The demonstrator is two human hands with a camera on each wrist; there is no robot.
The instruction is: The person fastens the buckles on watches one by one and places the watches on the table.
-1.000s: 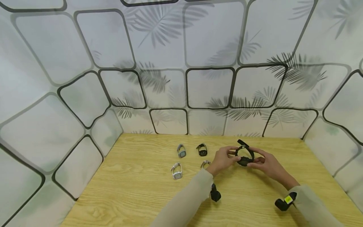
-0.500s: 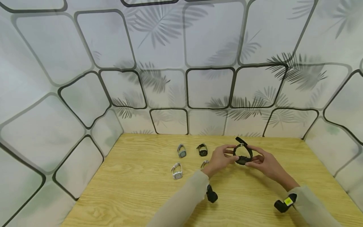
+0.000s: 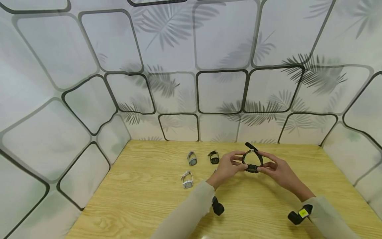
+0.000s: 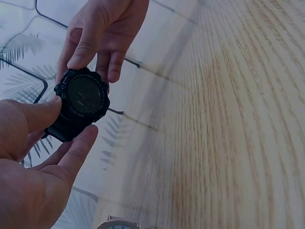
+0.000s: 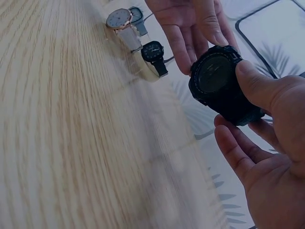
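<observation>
A black wristwatch (image 3: 252, 168) with a round, chunky case is held up between both hands, its strap buckled into a loop and the strap's free end sticking up. My left hand (image 3: 226, 167) pinches it from the left, thumb at the case edge. On the other side my right hand (image 3: 277, 171) grips the case and strap between thumb and fingers. In the left wrist view the dark dial of the black wristwatch (image 4: 86, 94) faces the camera. The right wrist view shows the same black wristwatch (image 5: 214, 74) with a thumb on either side of its case.
Left of the hands, a grey watch (image 3: 193, 161), a smaller black watch (image 3: 214, 160) and a white watch (image 3: 187, 184) stand on the wooden table (image 3: 134, 199). A watch with a pale strap (image 5: 119, 19) is mostly hidden behind my left hand in the head view. Patterned fabric (image 3: 221, 93) encloses the table.
Both hands have shifted slightly left with the black wristwatch, and its case has tipped so it looks flatter from above. The watches on the table stay put.
</observation>
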